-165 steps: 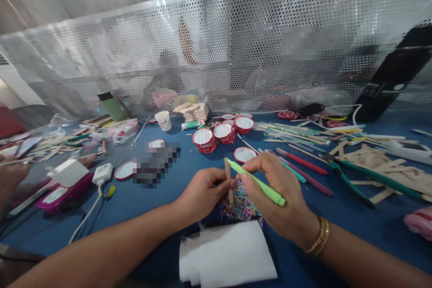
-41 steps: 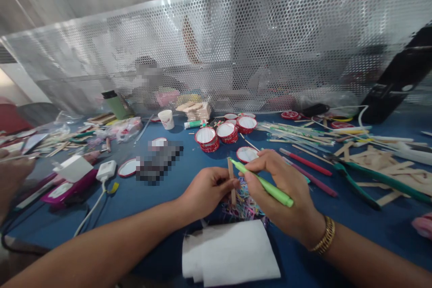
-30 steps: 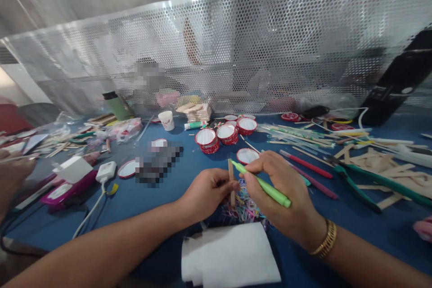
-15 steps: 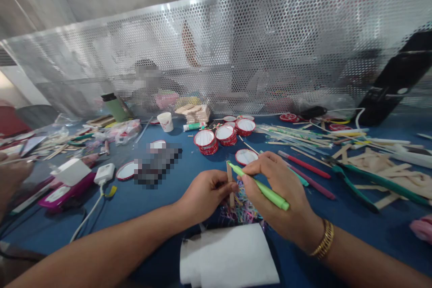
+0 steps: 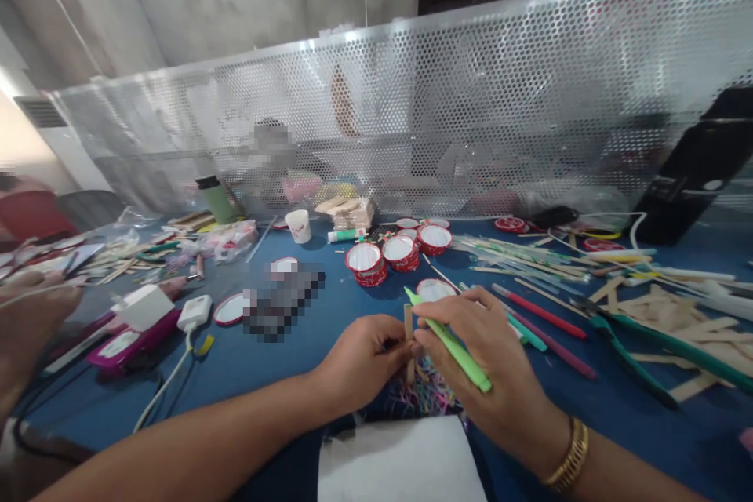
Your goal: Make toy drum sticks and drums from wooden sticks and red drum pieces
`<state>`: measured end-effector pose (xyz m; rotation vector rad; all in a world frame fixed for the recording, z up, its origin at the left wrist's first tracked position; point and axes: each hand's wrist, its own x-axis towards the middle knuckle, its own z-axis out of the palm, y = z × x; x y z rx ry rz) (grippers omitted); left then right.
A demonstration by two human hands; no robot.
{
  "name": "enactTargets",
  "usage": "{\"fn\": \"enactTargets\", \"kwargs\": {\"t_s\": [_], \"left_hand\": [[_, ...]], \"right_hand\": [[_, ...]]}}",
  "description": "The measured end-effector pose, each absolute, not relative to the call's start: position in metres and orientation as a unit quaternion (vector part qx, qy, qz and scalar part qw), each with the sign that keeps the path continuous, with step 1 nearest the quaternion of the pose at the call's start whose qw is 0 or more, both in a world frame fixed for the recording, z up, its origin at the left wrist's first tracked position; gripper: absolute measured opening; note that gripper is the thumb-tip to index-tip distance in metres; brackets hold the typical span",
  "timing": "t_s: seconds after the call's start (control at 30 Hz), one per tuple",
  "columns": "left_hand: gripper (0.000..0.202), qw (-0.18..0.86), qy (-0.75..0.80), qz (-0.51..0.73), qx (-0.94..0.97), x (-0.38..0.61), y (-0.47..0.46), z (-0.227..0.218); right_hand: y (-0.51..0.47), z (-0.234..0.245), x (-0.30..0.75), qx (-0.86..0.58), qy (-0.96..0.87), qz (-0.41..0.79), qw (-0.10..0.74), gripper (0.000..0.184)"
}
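My left hand [image 5: 361, 361] pinches a thin wooden stick [image 5: 408, 319] and holds it upright over a pile of small coloured rubber bands [image 5: 427, 394]. My right hand [image 5: 479, 361] is closed around a light green marker [image 5: 447, 341], whose tip points up and left beside the stick. Thumb and forefinger of the right hand meet the stick too. Both hands hover just above the blue table [image 5: 271, 361], with a gold bangle [image 5: 565, 455] on the right wrist.
White folded paper [image 5: 400, 463] lies at the near edge. Red-rimmed round lids [image 5: 400, 249] sit behind the hands. Green-handled pliers [image 5: 635, 337], wooden sticks and coloured pens lie right. A charger [image 5: 194, 312], pink case and another person's hand [image 5: 29, 321] are left. A perforated metal screen [image 5: 471, 110] closes the back.
The view has tilted up a little. The green marker now lies lower across my right hand, and both hands have stayed together on the stick.
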<state>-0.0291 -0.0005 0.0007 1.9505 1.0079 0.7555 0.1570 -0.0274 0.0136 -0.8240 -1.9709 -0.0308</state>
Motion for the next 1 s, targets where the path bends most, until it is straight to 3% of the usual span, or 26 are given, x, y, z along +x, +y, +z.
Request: {"fn": "enactTargets", "kwargs": {"t_s": [0.13, 0.43, 0.63, 1.0], "left_hand": [[0.044, 0.377, 0.401, 0.302, 0.778, -0.029, -0.002, 0.006], [0.050, 0.447, 0.385, 0.296, 0.751, -0.029, -0.002, 0.007], [0.047, 0.541, 0.397, 0.293, 0.681, -0.027, 0.001, 0.005], [0.049, 0.558, 0.399, 0.278, 0.672, -0.027, 0.004, 0.008]], "right_hand": [[-0.030, 0.014, 0.157, -0.335, -0.808, -0.013, 0.484, 0.023], [-0.037, 0.021, 0.157, -0.331, -0.794, -0.053, 0.507, 0.027], [-0.030, 0.016, 0.157, -0.356, -0.763, -0.056, 0.537, 0.010], [-0.029, 0.015, 0.160, -0.320, -0.783, -0.058, 0.531, 0.011]]}}
